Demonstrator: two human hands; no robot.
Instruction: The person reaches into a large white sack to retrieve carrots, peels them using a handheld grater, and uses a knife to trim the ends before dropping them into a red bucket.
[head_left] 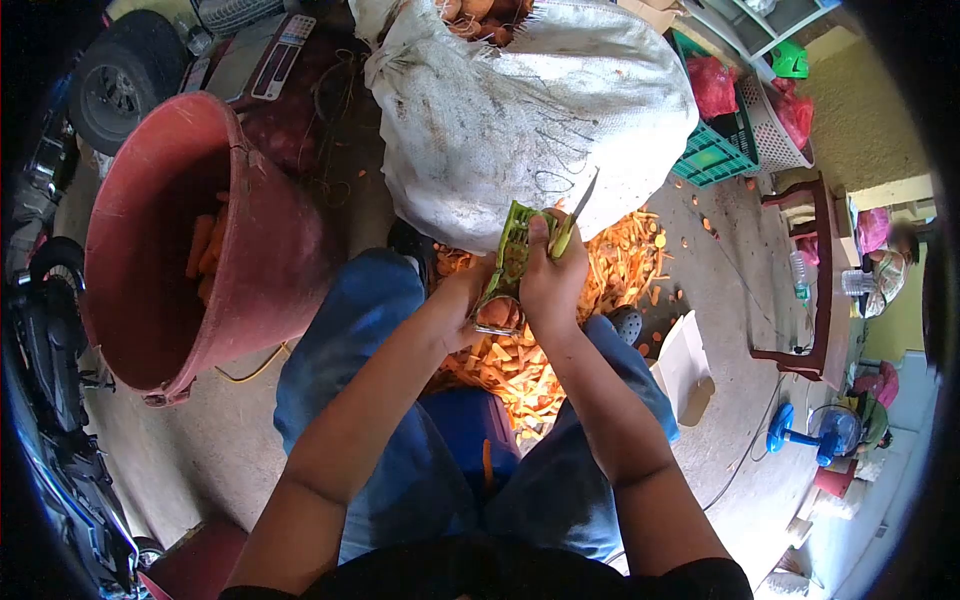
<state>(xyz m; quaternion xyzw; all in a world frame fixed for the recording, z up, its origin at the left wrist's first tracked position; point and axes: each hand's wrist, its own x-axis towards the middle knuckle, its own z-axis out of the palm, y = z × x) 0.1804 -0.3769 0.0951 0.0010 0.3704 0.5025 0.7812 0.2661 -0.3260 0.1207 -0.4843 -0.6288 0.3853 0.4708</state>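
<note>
Hands meet over the gap between my knees, above the floor. My left hand [462, 300] is closed around the lower end of a green peeler [510, 255], which stands roughly upright with a carrot piece [497, 313] showing orange at its base, touching my fingers. My right hand [550, 275] is closed on a knife [578, 212] with a pale green handle; its thin blade points up and to the right, just beside the top of the peeler. Both hands touch each other around the peeler.

Directly below the hands lies a pile of carrot peelings [615, 255], spreading on the concrete floor [730, 250] from between my legs toward the far right. Just beyond the hands stands a large white woven sack [500, 120], its open top showing orange produce at the far edge. On the left, a big red tub [260, 250] is tilted toward me; carrots [205, 250] lie inside it against its far wall. A blue seat [465, 430] shows between my thighs, near me.

Well apart on the right are a dark wooden stand [820, 280], a blue fan [815, 435] lying on the floor, and a green crate [715, 155] at the far right. A tyre [120, 85] sits at the far left.
</note>
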